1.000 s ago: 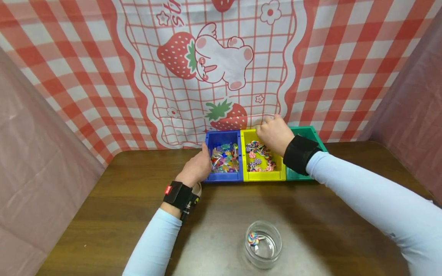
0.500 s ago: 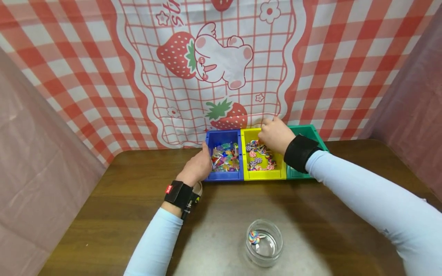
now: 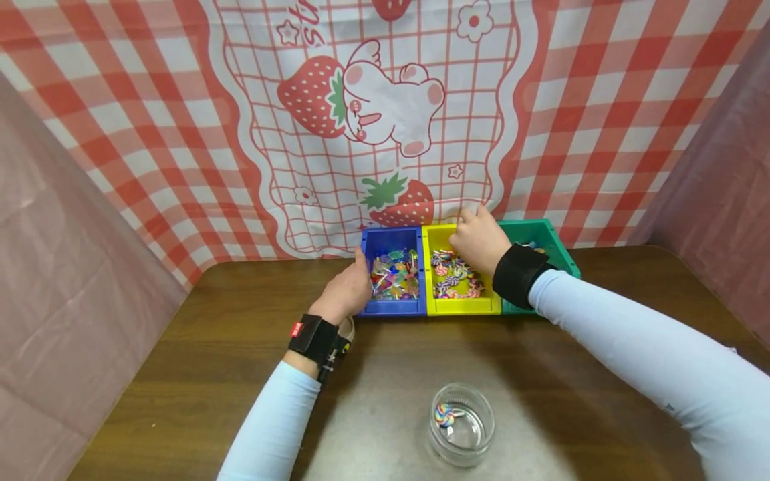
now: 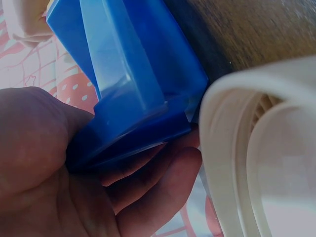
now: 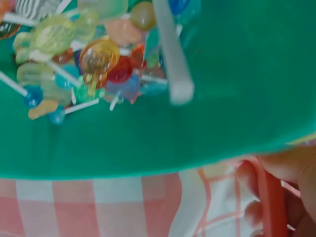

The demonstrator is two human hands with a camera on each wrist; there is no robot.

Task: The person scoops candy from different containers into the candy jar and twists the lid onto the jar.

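Some lollipops [image 3: 447, 283] have shifted, the right hand [image 3: 480, 240] gripping a red strip [image 5: 273, 203], the left hand [image 3: 343, 294] a blue bin [image 3: 394, 307].

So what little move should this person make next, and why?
Probably lower the right hand toward the swirl lollipops in the yellow bin: it is over that bin's back end, though I can't tell what it holds, if anything. The left hand grips the blue bin by its side, which may steady it, and the glass jar has just one rainbow lollipop.
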